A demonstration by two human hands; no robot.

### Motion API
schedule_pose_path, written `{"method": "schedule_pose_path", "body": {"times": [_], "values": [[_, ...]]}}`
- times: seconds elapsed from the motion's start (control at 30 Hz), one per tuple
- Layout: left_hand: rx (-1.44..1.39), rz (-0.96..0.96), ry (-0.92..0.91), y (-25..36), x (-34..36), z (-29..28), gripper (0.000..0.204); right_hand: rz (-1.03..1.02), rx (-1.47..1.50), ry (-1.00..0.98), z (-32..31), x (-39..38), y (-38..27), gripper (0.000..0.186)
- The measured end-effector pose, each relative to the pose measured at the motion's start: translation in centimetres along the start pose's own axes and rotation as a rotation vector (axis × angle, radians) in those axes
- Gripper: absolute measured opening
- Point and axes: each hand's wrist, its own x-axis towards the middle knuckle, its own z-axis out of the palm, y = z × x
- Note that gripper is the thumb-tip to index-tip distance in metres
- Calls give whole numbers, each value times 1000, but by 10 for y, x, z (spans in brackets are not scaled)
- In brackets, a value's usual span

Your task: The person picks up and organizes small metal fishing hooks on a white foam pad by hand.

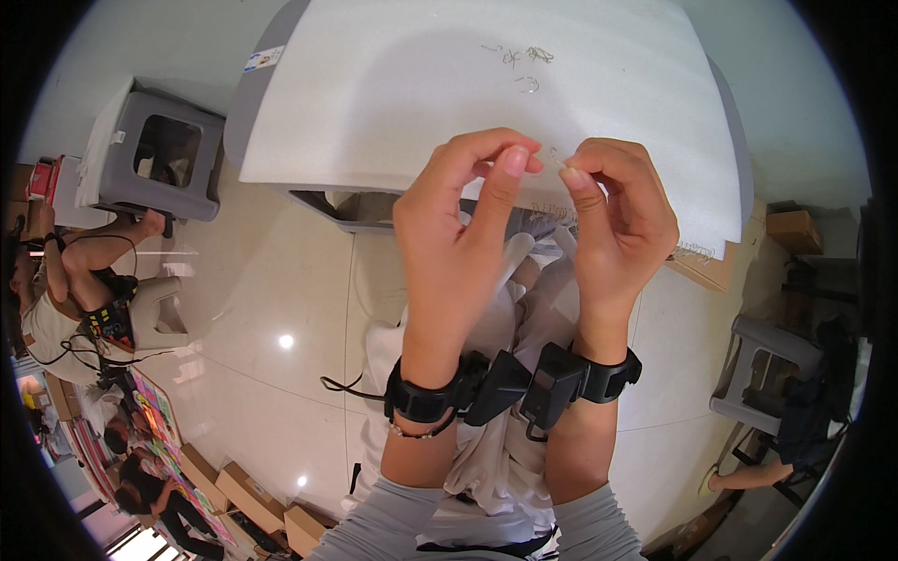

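See thin, pale wire-like piece [558, 160], curled at upper end, clamped in right hand [619, 217] between thumb and forefinger. Cannot tell grip of left hand [451, 220].

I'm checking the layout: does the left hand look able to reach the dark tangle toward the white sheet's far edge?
Likely yes: between the left hand and the dark tangle, only a few thin pieces show on the white sheet.

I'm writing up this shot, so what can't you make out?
In the head view:
- Thin piece in the right hand: too small to identify.
- Left hand: other fingers mostly hidden behind its thumb.
- Tangled bits: too small to separate.
- Seated person: partly lost in the dark left edge.
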Motion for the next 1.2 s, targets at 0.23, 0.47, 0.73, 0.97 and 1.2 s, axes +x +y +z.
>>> {"method": "schedule_pose_path", "body": {"times": [0.23,0.47,0.73,0.97,1.2], "values": [[-101,-20,-71,1,2,-4,15,27,71,-39,-2,0,-1,7],[-129,-49,-50,2,0,-4,14,24,54,-52,-3,1,-1,6],[28,69,-42,4,0,-5,4,24,80,-62,-3,0,-1,7],[-206,35,-30,2,-1,-5,4,31,98,-72,-2,0,-2,9],[-379,39,-37,0,1,-6,16,25,97,-74,-1,0,-3,10]]}}
